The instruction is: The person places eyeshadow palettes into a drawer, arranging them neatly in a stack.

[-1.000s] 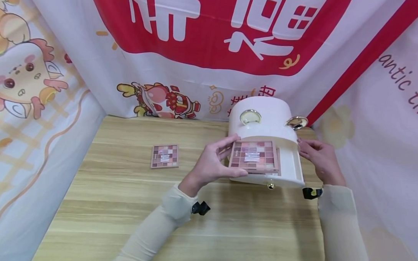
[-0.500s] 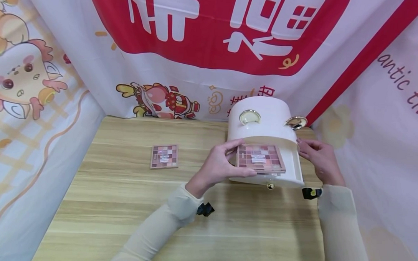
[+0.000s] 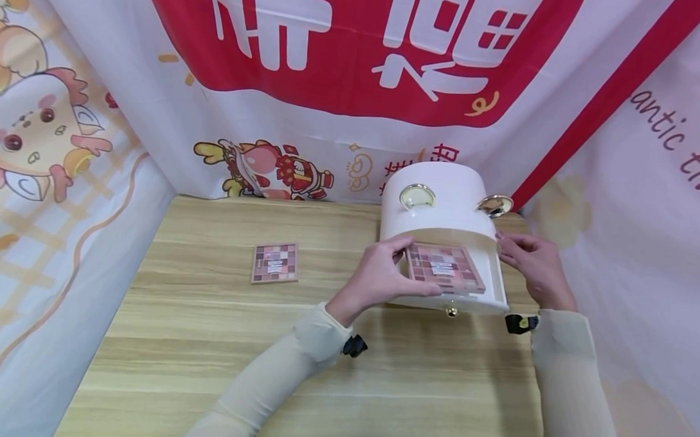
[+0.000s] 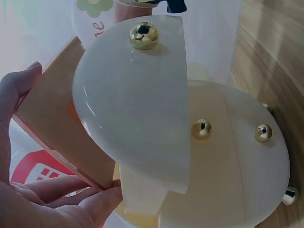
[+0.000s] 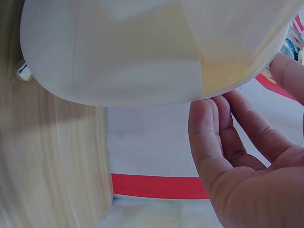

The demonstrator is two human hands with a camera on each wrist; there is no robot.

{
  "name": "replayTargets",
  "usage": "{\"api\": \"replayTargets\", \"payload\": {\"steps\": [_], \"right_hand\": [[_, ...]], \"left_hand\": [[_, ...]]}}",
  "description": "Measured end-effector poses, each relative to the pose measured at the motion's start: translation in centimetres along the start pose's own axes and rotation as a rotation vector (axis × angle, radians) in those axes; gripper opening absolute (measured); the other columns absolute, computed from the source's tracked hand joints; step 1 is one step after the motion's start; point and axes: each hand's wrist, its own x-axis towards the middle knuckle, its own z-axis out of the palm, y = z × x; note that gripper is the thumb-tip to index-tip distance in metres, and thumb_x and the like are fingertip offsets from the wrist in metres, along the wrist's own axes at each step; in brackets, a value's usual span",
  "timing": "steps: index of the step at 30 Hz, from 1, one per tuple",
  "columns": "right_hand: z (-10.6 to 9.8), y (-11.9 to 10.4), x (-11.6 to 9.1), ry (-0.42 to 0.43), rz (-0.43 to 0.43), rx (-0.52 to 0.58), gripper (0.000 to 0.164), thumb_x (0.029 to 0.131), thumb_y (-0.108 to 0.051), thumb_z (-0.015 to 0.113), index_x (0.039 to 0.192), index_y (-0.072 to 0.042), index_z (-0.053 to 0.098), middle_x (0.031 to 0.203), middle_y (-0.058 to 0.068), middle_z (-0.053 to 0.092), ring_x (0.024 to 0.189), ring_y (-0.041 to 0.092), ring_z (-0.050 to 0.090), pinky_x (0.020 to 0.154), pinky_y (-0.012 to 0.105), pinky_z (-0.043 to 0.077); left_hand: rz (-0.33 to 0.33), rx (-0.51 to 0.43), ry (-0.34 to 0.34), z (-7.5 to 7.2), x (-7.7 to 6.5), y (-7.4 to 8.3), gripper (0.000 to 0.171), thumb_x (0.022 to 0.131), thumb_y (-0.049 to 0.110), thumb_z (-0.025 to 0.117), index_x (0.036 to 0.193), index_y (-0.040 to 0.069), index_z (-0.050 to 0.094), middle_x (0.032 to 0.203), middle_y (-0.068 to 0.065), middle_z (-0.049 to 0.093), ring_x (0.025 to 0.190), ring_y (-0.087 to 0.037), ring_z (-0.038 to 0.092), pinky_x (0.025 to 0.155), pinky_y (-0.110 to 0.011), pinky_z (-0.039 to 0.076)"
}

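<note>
My left hand [image 3: 383, 276] pinches an eyeshadow palette [image 3: 443, 268] by its left side, thumb in front and fingers behind. The palette is tilted over the pulled-out upper drawer [image 3: 496, 281] of a white, rounded storage box [image 3: 444, 177]. In the left wrist view, the underside of the palette [image 4: 61, 109] shows beside the drawer front [image 4: 137, 95] with its gold knob. My right hand [image 3: 535, 263] touches the right side of the box with its fingertips, its fingers fairly straight in the right wrist view. Most of the drawer's inside is hidden by the palette.
A second eyeshadow palette [image 3: 276, 262] lies flat on the wooden table [image 3: 207, 342], left of the box. Two gold-rimmed ears [image 3: 418, 197] stick out from the box's top. Printed cloth [image 3: 354, 109] hangs behind and along both sides.
My left hand has carried the palette to the right and slightly down, further over the drawer, and its right side now tips lower. My right hand has stayed at the box's side.
</note>
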Motion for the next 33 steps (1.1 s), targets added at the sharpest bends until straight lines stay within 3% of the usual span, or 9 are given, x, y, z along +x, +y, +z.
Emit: {"api": "replayTargets", "payload": {"steps": [5, 9, 12, 16, 19, 24, 30, 33], "right_hand": [[-0.1, 0.1, 0.0, -0.012, -0.038, 0.09, 0.034, 0.09, -0.031, 0.076, 0.111, -0.006, 0.069, 0.109, 0.002, 0.06, 0.087, 0.007, 0.066, 0.081, 0.021, 0.057], [-0.2, 0.2, -0.1, -0.024, -0.063, 0.154, 0.016, 0.09, -0.024, 0.077, 0.099, -0.013, 0.074, 0.104, 0.0, 0.063, 0.085, 0.007, 0.067, 0.083, 0.024, 0.057], [-0.2, 0.2, -0.1, -0.024, -0.057, 0.148, 0.017, 0.09, -0.025, 0.077, 0.101, -0.013, 0.074, 0.105, 0.0, 0.063, 0.086, 0.007, 0.067, 0.083, 0.024, 0.057], [-0.1, 0.2, -0.1, -0.02, -0.039, 0.122, 0.028, 0.09, -0.027, 0.077, 0.108, -0.007, 0.071, 0.108, 0.001, 0.061, 0.087, 0.007, 0.066, 0.08, 0.021, 0.057], [-0.1, 0.1, -0.1, -0.017, -0.035, 0.124, 0.026, 0.09, -0.028, 0.077, 0.107, -0.008, 0.071, 0.107, 0.001, 0.06, 0.087, 0.007, 0.066, 0.079, 0.02, 0.058], [0.0, 0.1, -0.2, -0.015, -0.046, 0.157, 0.018, 0.089, -0.026, 0.078, 0.1, -0.013, 0.074, 0.105, 0.0, 0.063, 0.085, 0.008, 0.067, 0.082, 0.024, 0.057], [0.0, 0.1, -0.2, -0.009, -0.046, 0.141, 0.022, 0.088, -0.028, 0.079, 0.102, -0.012, 0.073, 0.104, 0.001, 0.062, 0.084, 0.008, 0.067, 0.082, 0.024, 0.057], [-0.1, 0.2, -0.1, -0.01, -0.044, 0.141, 0.022, 0.088, -0.028, 0.079, 0.102, -0.012, 0.073, 0.104, 0.001, 0.063, 0.084, 0.008, 0.067, 0.082, 0.024, 0.057]], "left_hand": [[0.035, 0.072, 0.008, 0.3, 0.4, 0.2, 0.082, 0.06, 0.041, 0.098, 0.125, 0.003, 0.064, 0.106, 0.001, 0.067, 0.096, -0.017, 0.063, 0.084, -0.036, 0.059], [0.02, 0.138, 0.019, 0.6, 0.8, 0.4, 0.081, 0.06, 0.047, 0.096, 0.123, 0.006, 0.065, 0.104, 0.004, 0.067, 0.095, -0.012, 0.062, 0.085, -0.03, 0.056], [0.011, 0.171, 0.023, 0.8, 1.1, 0.6, 0.083, 0.06, 0.048, 0.096, 0.124, 0.006, 0.065, 0.103, 0.005, 0.067, 0.093, -0.009, 0.061, 0.085, -0.025, 0.054], [0.043, 0.22, 0.028, 1.2, 1.6, 0.5, 0.074, 0.06, 0.049, 0.096, 0.114, 0.008, 0.067, 0.097, 0.006, 0.066, 0.088, -0.009, 0.06, 0.079, -0.023, 0.053], [0.065, 0.288, 0.039, 1.4, 1.8, 0.5, 0.069, 0.06, 0.051, 0.095, 0.106, 0.009, 0.066, 0.095, 0.006, 0.064, 0.087, -0.009, 0.058, 0.078, -0.023, 0.051], [0.041, 0.389, 0.044, 1.7, 2.0, 0.6, 0.072, 0.061, 0.055, 0.093, 0.107, 0.007, 0.067, 0.1, 0.003, 0.063, 0.09, -0.012, 0.057, 0.084, -0.027, 0.051], [-0.063, 0.42, -0.015, 1.7, 2.0, 1.0, 0.095, 0.064, 0.052, 0.092, 0.136, 0.001, 0.058, 0.138, -0.01, 0.057, 0.123, -0.024, 0.052, 0.109, -0.036, 0.042], [-0.086, 0.441, -0.043, 1.8, 2.0, 1.2, 0.098, 0.066, 0.048, 0.092, 0.141, 0.0, 0.053, 0.145, -0.013, 0.052, 0.13, -0.028, 0.047, 0.114, -0.039, 0.036]]}}
